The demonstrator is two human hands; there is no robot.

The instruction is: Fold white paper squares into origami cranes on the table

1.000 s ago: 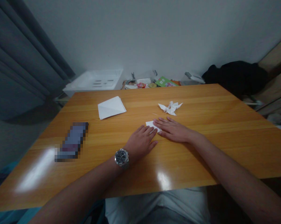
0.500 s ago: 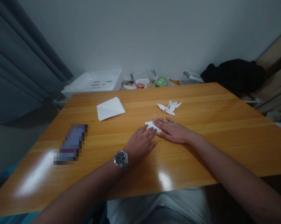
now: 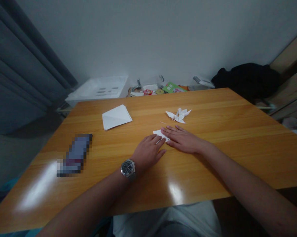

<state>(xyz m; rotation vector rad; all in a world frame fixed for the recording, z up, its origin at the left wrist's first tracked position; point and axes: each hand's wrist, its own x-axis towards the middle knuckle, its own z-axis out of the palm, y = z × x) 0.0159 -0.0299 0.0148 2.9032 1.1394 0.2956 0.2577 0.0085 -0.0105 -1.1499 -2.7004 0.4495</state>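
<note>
Looking through the head view: both bare hands are down over a small folded paper (image 3: 158, 132), which lies on the worktop (image 3: 207, 112), about midway across, on the near side of a white paper bird (image 3: 179, 116).

Left hand (image 3: 148, 149): palm down, fingers stretched forward, tips on the near edge of the paper, thumb apart from it. Right hand (image 3: 184, 140): laid flat, fingers spread out, tips over the paper's right part. Neither hand is closed around anything.

Handling, as I judge it: best to let one hand pin the paper while the other runs firm, even pressure along the crease, from middle to ends. Layers should be lined up before pressing hard; a slip now would likely set a crooked fold. Flat fingers suit this; the hard worktop helps.

Paper: white, small, seemingly flat. Only the left corner and a strip between the hands show; full outline and number of layers cannot be told. A tiny dark mark near its right end, too small to read.

Nearby: thin white sliver (image 3: 162, 122) just beyond the paper; stack of sheets (image 3: 116, 117) farther left, well apart.
</note>
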